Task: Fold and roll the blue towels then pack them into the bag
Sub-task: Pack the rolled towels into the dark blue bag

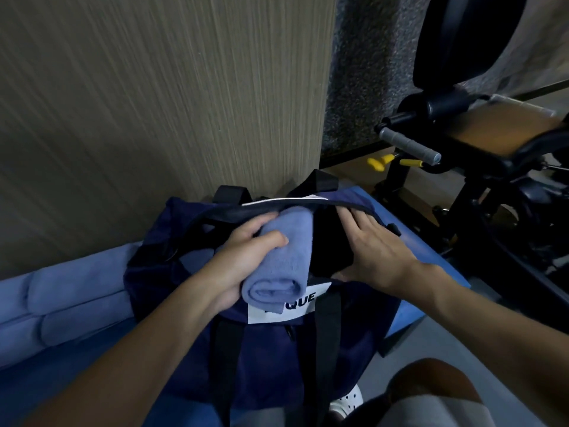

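A rolled blue towel (278, 257) sits at frame centre over the open mouth of the navy bag (268, 359). The left hand (240, 263) holds it, fingers (271, 240) wrapped round the roll. The right hand (375, 251) lies across the opening with straight fingers. More rolled towels (70, 303) lie lower left on the blue bench (418, 232).

Bag (264, 349), mouth held spread.
- Free room: a dark gap (332, 241) is left open in the right half of the mouth, and it can be entered from above.
- Left half: taken up by the rolled towel (283, 251), which is gripped by the left hand (243, 254).
- Right rim: covered by the right hand (375, 251), laid flat with straight fingers.
- Behind: access is closed off by the wall (154, 118), with strap loops (231, 194) raised at the far rim.
- Right: an exercise machine (462, 143) is set near, its grey handle projecting.
- Left: a row of towels (70, 300) is laid beside the bag.
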